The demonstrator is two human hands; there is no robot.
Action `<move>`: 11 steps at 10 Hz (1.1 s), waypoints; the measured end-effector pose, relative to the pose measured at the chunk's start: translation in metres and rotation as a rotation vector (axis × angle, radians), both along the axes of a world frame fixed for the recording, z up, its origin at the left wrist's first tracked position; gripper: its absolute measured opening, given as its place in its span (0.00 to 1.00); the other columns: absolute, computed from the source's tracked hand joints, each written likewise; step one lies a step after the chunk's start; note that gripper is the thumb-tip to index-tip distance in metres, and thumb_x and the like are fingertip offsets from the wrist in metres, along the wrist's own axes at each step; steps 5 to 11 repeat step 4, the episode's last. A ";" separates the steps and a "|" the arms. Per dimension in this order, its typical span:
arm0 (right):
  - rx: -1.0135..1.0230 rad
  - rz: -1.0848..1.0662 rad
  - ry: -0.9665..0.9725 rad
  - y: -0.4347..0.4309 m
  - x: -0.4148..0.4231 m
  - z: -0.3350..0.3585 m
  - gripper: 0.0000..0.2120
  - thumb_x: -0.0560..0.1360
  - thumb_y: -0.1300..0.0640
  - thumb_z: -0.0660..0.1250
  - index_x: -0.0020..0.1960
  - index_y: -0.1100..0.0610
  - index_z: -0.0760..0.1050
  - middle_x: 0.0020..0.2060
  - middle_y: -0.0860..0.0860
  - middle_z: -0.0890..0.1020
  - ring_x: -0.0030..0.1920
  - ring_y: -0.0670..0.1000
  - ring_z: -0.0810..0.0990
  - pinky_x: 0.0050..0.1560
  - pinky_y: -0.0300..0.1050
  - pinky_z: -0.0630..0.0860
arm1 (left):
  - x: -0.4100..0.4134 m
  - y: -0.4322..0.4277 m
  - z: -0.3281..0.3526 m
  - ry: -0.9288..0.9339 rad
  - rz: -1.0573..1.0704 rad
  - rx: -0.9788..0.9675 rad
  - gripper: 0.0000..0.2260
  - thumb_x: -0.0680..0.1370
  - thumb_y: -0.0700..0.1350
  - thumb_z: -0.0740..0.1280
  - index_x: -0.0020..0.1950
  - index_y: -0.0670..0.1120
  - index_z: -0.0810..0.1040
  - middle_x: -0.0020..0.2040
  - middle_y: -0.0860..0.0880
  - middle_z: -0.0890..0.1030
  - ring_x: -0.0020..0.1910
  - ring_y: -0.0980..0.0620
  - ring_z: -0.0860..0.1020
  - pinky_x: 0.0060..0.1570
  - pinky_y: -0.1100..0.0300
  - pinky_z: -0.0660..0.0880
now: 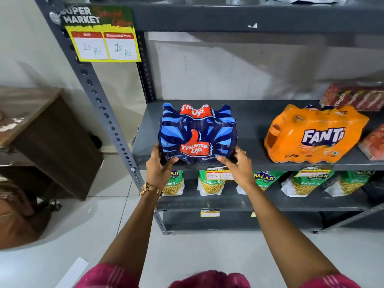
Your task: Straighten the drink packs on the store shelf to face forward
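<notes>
A dark blue Thums Up drink pack (197,134) stands at the front left of the grey metal shelf (251,129), its logo facing me. My left hand (159,166) grips its lower left corner, thumb on the front. My right hand (236,164) grips its lower right corner, fingers round the side. An orange Fanta pack (313,135) sits to the right on the same shelf, turned slightly with its label angled to the right. Behind and beside the Fanta pack lie red drink packs (355,96), partly cut off by the frame's edge.
A yellow price sign (104,38) hangs on the left shelf post (99,96). Green Balaji snack bags (212,181) line the shelf below. A brown wooden desk (41,129) stands at the left on the tiled floor. The upper shelf (249,17) overhangs the packs.
</notes>
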State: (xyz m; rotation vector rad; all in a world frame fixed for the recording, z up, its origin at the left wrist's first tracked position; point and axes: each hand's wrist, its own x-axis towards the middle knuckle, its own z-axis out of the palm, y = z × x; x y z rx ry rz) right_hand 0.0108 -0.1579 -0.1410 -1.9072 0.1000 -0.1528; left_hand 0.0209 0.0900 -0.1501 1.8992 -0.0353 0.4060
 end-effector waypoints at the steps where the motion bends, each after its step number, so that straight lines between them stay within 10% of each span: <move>1: 0.008 0.012 -0.014 0.001 -0.001 -0.001 0.24 0.72 0.51 0.73 0.65 0.56 0.72 0.57 0.53 0.82 0.58 0.53 0.81 0.51 0.33 0.78 | 0.000 0.001 -0.001 0.017 0.007 -0.016 0.23 0.72 0.40 0.73 0.64 0.43 0.69 0.56 0.54 0.77 0.55 0.53 0.77 0.45 0.80 0.72; 4: -0.217 0.198 0.066 -0.019 -0.022 0.049 0.37 0.75 0.50 0.70 0.77 0.53 0.56 0.67 0.49 0.74 0.63 0.48 0.75 0.58 0.41 0.72 | -0.021 -0.002 0.042 -0.003 -0.022 0.147 0.35 0.72 0.44 0.73 0.73 0.47 0.57 0.69 0.46 0.71 0.66 0.55 0.70 0.60 0.65 0.69; 11: -0.217 0.198 0.066 -0.019 -0.022 0.049 0.37 0.75 0.50 0.70 0.77 0.53 0.56 0.67 0.49 0.74 0.63 0.48 0.75 0.58 0.41 0.72 | -0.021 -0.002 0.042 -0.003 -0.022 0.147 0.35 0.72 0.44 0.73 0.73 0.47 0.57 0.69 0.46 0.71 0.66 0.55 0.70 0.60 0.65 0.69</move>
